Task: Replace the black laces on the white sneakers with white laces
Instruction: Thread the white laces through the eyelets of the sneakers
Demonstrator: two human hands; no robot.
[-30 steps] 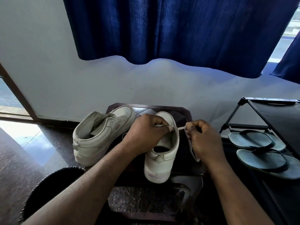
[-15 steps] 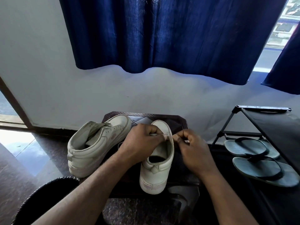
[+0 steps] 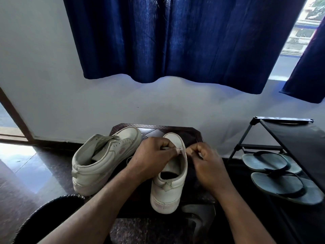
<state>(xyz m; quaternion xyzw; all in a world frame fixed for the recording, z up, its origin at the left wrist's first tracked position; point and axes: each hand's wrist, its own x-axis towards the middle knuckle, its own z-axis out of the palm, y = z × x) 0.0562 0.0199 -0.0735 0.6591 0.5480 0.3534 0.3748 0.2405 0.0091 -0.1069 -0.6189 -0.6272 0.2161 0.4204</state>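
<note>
At the far left of the frame a brown door frame meets the glossy dark floor. A round black bin sits in the lower left corner, partly behind my left forearm. A white wall runs across the back, and a dark blue curtain hangs over the upper middle.

Next comes the tipped sneaker, white, leaning on its side with its toe on the small dark desk and its opening turned up and left. In the gap beside it a thin loop of cord shows; I cannot tell its colour.

My left hand lies over the middle of the upright sneaker, which stands on the desk at frame centre, heel toward me. The fingers are curled, and thumb and forefinger pinch a short pale bit of white lace at the sneaker's right rim.

Just right of that rim is my right hand, fingers curled in, the fingertips pressed together and touching the rim. Whether lace sits between them I cannot tell; it is too small.

At the right edge stands a black shoe rack with two grey flip-flops on its lower shelf. A bright window fills the upper right corner.
</note>
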